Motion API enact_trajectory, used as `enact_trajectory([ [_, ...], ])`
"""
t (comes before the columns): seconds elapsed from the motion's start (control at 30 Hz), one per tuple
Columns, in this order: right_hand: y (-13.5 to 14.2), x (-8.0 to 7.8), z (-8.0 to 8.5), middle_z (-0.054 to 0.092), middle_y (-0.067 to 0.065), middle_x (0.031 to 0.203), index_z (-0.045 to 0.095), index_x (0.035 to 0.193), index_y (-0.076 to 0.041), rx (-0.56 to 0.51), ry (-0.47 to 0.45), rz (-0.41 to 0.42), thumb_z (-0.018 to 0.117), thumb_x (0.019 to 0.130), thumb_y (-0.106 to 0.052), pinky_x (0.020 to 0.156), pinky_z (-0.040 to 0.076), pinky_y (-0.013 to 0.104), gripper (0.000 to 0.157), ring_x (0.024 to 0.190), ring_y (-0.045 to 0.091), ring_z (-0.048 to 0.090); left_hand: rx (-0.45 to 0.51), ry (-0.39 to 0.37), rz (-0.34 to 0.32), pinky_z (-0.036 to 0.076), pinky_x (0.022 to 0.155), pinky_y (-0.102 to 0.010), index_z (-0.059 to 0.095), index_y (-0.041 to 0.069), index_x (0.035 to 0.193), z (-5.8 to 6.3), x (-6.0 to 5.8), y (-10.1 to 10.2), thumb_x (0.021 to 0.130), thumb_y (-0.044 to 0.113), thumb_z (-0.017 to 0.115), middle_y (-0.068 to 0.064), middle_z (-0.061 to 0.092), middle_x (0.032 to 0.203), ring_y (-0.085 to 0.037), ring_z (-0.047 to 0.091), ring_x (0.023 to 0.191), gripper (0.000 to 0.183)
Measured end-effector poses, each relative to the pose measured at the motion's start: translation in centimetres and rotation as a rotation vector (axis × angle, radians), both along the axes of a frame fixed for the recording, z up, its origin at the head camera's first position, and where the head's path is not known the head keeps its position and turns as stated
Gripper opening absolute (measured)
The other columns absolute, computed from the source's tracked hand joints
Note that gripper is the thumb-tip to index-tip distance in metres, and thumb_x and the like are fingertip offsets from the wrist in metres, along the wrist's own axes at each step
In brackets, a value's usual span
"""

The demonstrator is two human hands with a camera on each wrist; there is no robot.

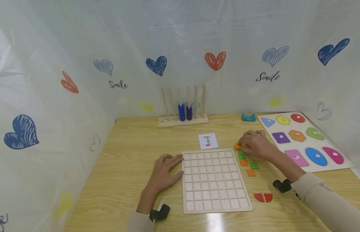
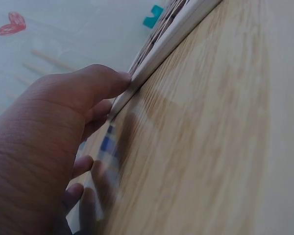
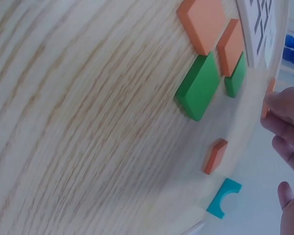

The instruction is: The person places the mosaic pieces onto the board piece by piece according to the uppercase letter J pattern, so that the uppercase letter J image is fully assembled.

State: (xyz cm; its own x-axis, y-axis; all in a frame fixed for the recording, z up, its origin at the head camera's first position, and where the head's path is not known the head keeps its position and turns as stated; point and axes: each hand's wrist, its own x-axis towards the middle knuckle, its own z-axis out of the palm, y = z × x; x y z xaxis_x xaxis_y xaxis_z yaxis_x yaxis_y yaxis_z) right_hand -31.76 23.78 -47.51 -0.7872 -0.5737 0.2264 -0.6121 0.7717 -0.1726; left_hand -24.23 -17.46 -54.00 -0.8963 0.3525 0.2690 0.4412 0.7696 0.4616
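Note:
My right hand (image 1: 256, 145) pinches an orange square tile (image 3: 268, 100) between thumb and fingers, just off the upper right corner of a wooden grid board (image 1: 215, 213). Below that hand lie a green tile (image 1: 241, 156), an orange tile (image 1: 244, 163), another green tile (image 1: 254, 165) and another orange one (image 1: 251, 172). One more orange tile (image 3: 215, 156), mostly covered by the hand in the head view, lies apart from these. My left hand (image 1: 164, 174) rests at the board's left edge, thumb and fingertips touching it, fingers loosely extended.
Two red quarter-round pieces (image 1: 263, 197) lie right of the board. Behind it are a small pattern card (image 1: 201, 141) and a peg stand (image 1: 168, 122) with blue and purple beads. A teal arch block (image 1: 248, 118) stands near a shape puzzle board (image 1: 273, 124) at right.

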Motion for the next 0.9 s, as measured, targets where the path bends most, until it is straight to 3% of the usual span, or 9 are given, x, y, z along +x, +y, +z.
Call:
enact_trajectory([
  [0.9, -2.2, 1.9, 1.5, 0.072, 0.001, 0.095, 0.078, 0.093, -0.014, -0.059, 0.090, 0.038, 0.087, 0.076, -0.012, 0.085, 0.032, 0.057, 0.019, 0.100, 0.028, 0.057, 0.004, 0.035, -0.015, 0.033, 0.100, -0.052, 0.060, 0.026, 0.141, -0.2, -0.1, -0.1, 0.090, 0.045, 0.068, 0.013, 0.053, 0.146, -0.024, 0.043, 0.130, 0.054],
])
